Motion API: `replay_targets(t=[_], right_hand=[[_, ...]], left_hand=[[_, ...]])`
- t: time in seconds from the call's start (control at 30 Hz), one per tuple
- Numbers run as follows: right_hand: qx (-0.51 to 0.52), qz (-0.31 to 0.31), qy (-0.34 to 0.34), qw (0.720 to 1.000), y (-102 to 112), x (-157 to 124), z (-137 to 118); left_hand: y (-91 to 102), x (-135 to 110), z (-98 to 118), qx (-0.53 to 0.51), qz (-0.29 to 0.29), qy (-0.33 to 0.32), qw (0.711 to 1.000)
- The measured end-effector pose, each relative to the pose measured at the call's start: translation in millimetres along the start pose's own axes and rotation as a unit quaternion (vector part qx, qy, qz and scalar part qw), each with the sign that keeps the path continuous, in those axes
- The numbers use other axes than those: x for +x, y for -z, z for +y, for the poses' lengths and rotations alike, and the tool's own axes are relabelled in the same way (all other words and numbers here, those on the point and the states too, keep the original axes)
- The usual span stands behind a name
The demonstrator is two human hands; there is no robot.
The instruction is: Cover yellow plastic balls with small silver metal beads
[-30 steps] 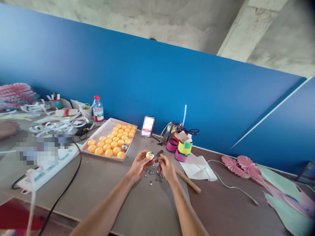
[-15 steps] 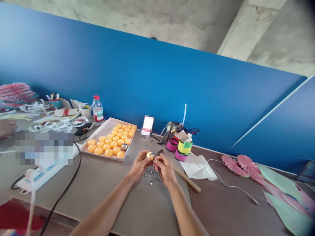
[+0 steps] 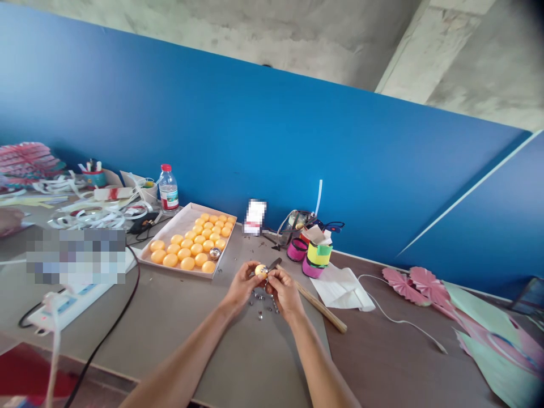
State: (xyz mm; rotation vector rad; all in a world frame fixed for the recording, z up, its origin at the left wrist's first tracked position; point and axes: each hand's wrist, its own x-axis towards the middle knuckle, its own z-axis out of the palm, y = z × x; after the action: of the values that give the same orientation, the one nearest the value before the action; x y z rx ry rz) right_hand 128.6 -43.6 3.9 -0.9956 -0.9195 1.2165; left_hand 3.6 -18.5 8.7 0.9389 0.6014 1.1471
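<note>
My left hand [image 3: 242, 288] is closed around a yellow-orange table tennis ball [image 3: 259, 271] that has shiny silver bits on its right side. My right hand [image 3: 284, 290] meets the ball from the right, thumb and fingers pinched together at its surface; whatever sits between those fingertips is too small to make out. Below both hands, several small shiny pieces [image 3: 260, 317] lie scattered on the grey tabletop. Behind the right hand rests a tool with a wooden handle [image 3: 325, 310] and a dark end.
A shallow tray [image 3: 176, 271] of orange balls, one of them silver-covered [image 3: 215, 253], stands at left. Near the blue partition [image 3: 272, 141] are a bottle [image 3: 169, 192] and colourful bands [image 3: 318, 255]. A power strip [image 3: 80, 294] lies left; another person's hand [image 3: 11, 221] shows at the edge.
The ball has turned slightly in my left hand, showing more bare orange, and my right fingertips have shifted a little against it. The other person's hand at far left has moved slightly.
</note>
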Motion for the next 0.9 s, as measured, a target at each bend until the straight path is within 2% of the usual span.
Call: replay_targets(t=[0.17, 0.4, 0.67, 0.9], right_hand=[[-0.017, -0.022, -0.02, 0.999, 3, 0, -2], [-0.058, -0.016, -0.018, 0.998, 6, 1, 0], [-0.015, 0.021, -0.042, 0.999, -3, -3, 0], [-0.007, 0.006, -0.028, 1.0, -4, -2, -4]], left_hand=[[1.3, 1, -3, 0.025, -0.003, -0.016, 1.0], [4.5, 3, -8, 0.071, 0.006, -0.032, 0.997], [11.6, 6, -18, 0.101, 0.01, -0.057, 0.993], [10.0, 6, -16, 0.115, 0.01, -0.065, 0.991]])
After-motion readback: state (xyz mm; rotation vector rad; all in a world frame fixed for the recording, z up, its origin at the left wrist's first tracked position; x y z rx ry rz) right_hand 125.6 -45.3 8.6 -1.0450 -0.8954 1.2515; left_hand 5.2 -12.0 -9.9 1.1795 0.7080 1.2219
